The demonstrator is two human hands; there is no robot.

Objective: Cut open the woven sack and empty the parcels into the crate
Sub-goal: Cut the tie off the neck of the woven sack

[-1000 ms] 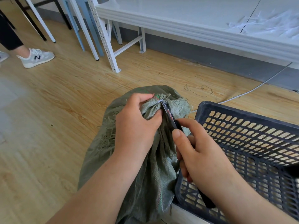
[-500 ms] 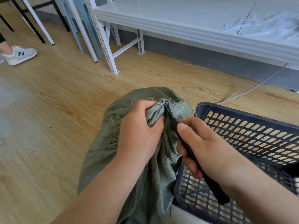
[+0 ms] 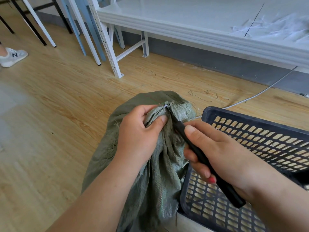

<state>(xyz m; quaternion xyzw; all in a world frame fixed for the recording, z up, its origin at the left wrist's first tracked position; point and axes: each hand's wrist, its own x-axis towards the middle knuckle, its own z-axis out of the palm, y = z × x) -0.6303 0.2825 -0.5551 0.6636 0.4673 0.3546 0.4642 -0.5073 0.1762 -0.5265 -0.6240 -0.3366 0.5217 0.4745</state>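
On the wood floor (image 3: 50,123), green woven sack (image 3: 160,173) stands upright just left of the black lattice crate (image 3: 260,141), touching its near corner; neck still bunched and tied. Left hand (image 3: 140,133) grips the gathered neck, fingers curled round the fabric, thumb pressed on it. Right hand (image 3: 215,151) is closed round a black utility knife (image 3: 202,158), tip at the white tie (image 3: 165,106) on the neck. No parcels visible in the crate.
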